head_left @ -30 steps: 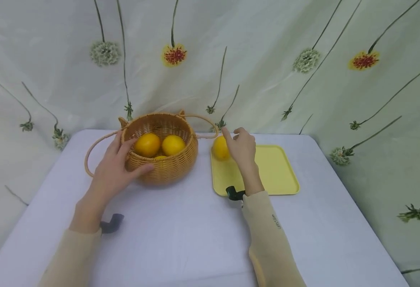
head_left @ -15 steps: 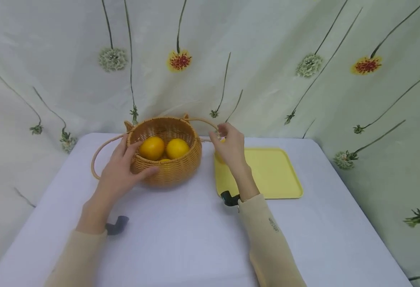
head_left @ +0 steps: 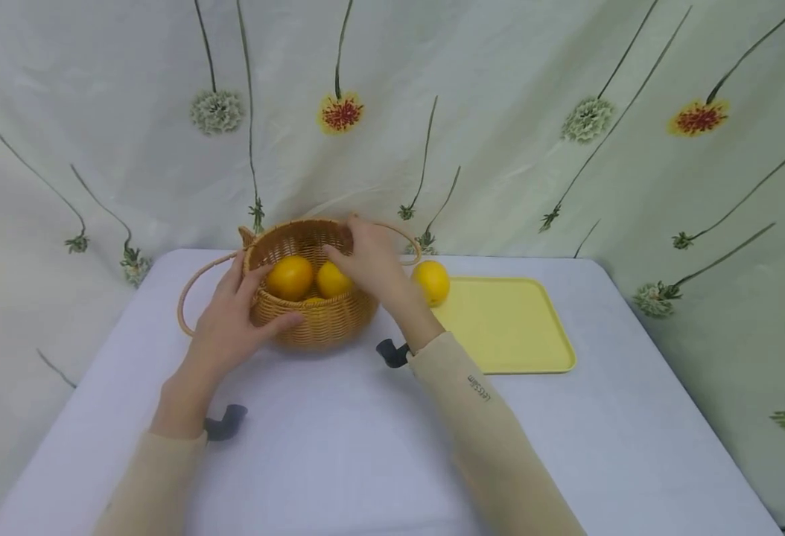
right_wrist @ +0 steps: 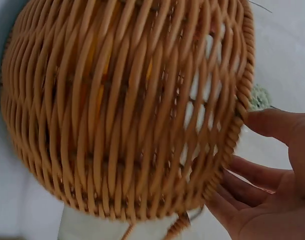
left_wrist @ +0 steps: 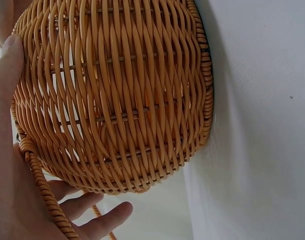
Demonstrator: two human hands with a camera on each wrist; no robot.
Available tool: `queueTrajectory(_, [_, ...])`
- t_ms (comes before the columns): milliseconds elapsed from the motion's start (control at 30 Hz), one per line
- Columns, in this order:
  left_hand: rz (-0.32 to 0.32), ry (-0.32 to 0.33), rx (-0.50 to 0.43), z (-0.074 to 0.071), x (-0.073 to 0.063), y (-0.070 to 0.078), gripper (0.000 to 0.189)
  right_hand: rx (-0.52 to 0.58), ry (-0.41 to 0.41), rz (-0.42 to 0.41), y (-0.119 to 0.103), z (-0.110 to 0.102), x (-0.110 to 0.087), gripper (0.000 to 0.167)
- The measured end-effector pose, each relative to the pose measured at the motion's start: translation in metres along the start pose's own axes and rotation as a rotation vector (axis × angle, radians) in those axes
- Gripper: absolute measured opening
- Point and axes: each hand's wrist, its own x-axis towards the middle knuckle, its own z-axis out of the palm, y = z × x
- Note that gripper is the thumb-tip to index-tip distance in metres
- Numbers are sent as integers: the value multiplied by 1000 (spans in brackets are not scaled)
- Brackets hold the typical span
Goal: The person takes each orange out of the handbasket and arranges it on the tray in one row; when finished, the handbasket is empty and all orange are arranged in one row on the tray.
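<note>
A round wicker basket stands at the back left of the table, with several oranges in it. One orange shows on its left side and a yellower one on its right. My left hand holds the basket's left side, thumb on the front wall; its other fingers show past the wicker in the left wrist view. Above the right rim, my right hand has its thumb over the yellower orange. Its fingers are loosely bent in the right wrist view, partly hidden by the rim, with nothing visibly gripped.
A yellow tray lies right of the basket, with a single orange at its back left corner. Wicker handles stick out on both basket sides. A flowered curtain hangs behind the white-covered table.
My right hand has moved left from the orange on the tray to the basket's right rim; that orange stays on the tray. My left hand has kept its place on the basket.
</note>
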Motion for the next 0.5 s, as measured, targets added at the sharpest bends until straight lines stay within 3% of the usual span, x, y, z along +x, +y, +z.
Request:
queueTrajectory(133, [-5, 2, 0, 1, -2, 1, 95, -54, -109, 39, -8, 12, 9, 53])
queueTrajectory(333, [4, 8, -11, 1, -2, 2, 95, -298, -248, 95, -18, 25, 22, 62])
queueTrajectory(500, [-1, -2, -12, 1, 0, 0, 95, -335, -345, 135, -19, 34, 24, 62])
